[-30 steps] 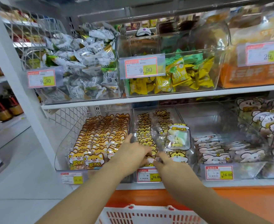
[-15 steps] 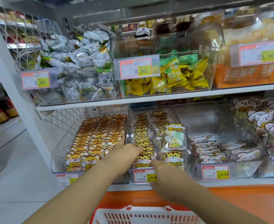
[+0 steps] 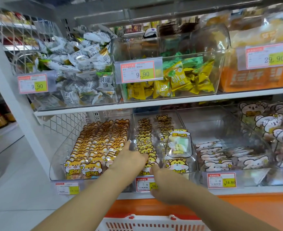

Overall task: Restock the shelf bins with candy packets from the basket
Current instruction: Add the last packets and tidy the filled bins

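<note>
My left hand (image 3: 129,158) reaches into the middle clear bin (image 3: 193,157) on the lower shelf. Its thumb is spread and its fingers lie on the front of a row of yellow cat-face candy packets (image 3: 145,139). At the bin's front wall, my right hand (image 3: 164,185) has its thumb up against a candy packet (image 3: 145,172) that it holds at the head of that row; its fingers are hidden. The white and red basket (image 3: 154,222) sits below my arms at the bottom edge, its contents out of view.
The left bin (image 3: 57,164) holds orange cat packets. To the right stand a bin of white bear packets (image 3: 220,157) and more bear packets (image 3: 274,127). Upper-shelf bins hold grey-white candies (image 3: 80,67) and yellow-green candies (image 3: 187,77). Price tags line the shelf edge.
My right hand has dropped from beside the left hand's fingertips to the bin's front wall. The left hand stays on the packet row. The view has shifted a little.
</note>
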Demonstrator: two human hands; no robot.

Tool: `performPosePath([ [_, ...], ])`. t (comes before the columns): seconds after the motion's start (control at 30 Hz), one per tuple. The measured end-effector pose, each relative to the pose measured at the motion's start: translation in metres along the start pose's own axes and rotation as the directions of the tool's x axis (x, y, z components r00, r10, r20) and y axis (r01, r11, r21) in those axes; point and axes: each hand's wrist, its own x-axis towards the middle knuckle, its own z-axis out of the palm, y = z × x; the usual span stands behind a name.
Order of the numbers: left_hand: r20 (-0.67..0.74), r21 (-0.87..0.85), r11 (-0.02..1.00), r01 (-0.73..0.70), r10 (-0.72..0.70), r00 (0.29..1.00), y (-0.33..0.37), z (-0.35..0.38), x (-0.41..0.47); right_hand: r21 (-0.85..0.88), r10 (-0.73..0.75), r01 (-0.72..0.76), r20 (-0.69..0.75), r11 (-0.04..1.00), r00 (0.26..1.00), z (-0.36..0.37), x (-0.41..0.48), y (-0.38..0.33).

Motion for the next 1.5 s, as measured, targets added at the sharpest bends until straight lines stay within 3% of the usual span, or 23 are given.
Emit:
performPosePath([
  [0.17, -0.029, -0.008, 0.997, 0.074, -0.074, 0.997, -0.005, -0.003, -0.018, -0.009, -0.059, 0.059, -0.026, 0.998, 0.998, -0.017, -0.023, -0.005],
  [0.27, -0.177, -0.093, 0.985, 0.144, -0.159, 0.971, -0.003, -0.011, -0.027, 0.139, 0.026, 0.017, -0.299, 0.990, 0.954, -0.053, -0.031, 0.014],
  [0.33, -0.245, -0.242, 0.960, 0.142, -0.202, 0.948, 0.006, -0.022, -0.028, 0.263, 0.174, -0.037, -0.519, 0.964, 0.837, -0.071, -0.034, 0.037],
  [0.4, -0.244, -0.477, 0.870, 0.124, -0.267, 0.932, 0.016, -0.036, -0.023, 0.289, 0.272, -0.119, -0.577, 0.950, 0.770, -0.074, -0.033, 0.058],
  [0.5, -0.115, -0.723, 0.676, 0.144, -0.324, 0.939, 0.027, -0.044, 0.002, 0.309, 0.340, -0.208, -0.471, 0.928, 0.814, -0.064, -0.027, 0.067],
  [0.6, 0.031, -0.758, 0.611, 0.231, -0.319, 0.947, 0.036, -0.043, 0.028, 0.385, 0.342, -0.170, -0.439, 0.907, 0.831, -0.066, -0.023, 0.062],
  [0.7, 0.058, -0.806, 0.530, 0.264, -0.373, 0.926, 0.041, -0.039, 0.043, 0.448, 0.362, -0.161, -0.409, 0.879, 0.838, -0.071, -0.022, 0.067],
  [0.83, 0.043, -0.975, 0.183, 0.125, -0.398, 0.916, 0.037, -0.043, 0.041, 0.603, 0.378, -0.051, -0.429, 0.796, 0.821, -0.076, -0.023, 0.078],
  [0.9, 0.021, -0.993, 0.102, 0.064, -0.374, 0.927, 0.031, -0.044, 0.030, 0.722, 0.374, 0.038, -0.403, 0.691, 0.836, -0.078, -0.024, 0.080],
  [0.97, 0.019, -0.991, 0.120, 0.061, -0.329, 0.944, 0.029, -0.042, 0.016, 0.773, 0.329, 0.078, -0.356, 0.629, 0.875, -0.077, -0.028, 0.085],
  [1.03, 0.031, -0.988, 0.134, 0.072, -0.286, 0.958, 0.031, -0.036, 0.003, 0.748, 0.223, 0.089, -0.307, 0.657, 0.925, -0.077, -0.036, 0.088],
  [1.1, 0.026, -0.970, 0.225, 0.088, -0.267, 0.963, 0.038, -0.030, -0.004, 0.695, 0.149, 0.095, -0.283, 0.713, 0.948, -0.073, -0.042, 0.086],
  [1.2, -0.011, -0.925, 0.369, 0.091, -0.265, 0.964, 0.050, -0.021, -0.003, 0.528, 0.146, 0.070, -0.356, 0.846, 0.923, -0.065, -0.043, 0.080],
  [1.3, 0.027, -0.946, 0.308, 0.102, -0.238, 0.971, 0.053, -0.016, 0.004, 0.359, 0.173, -0.002, -0.447, 0.933, 0.878, -0.058, -0.039, 0.079],
  [1.5, 0.042, -0.935, 0.340, 0.099, -0.170, 0.984, 0.054, -0.015, 0.022, 0.432, 0.244, -0.008, -0.495, 0.902, 0.834, -0.056, -0.031, 0.083],
])
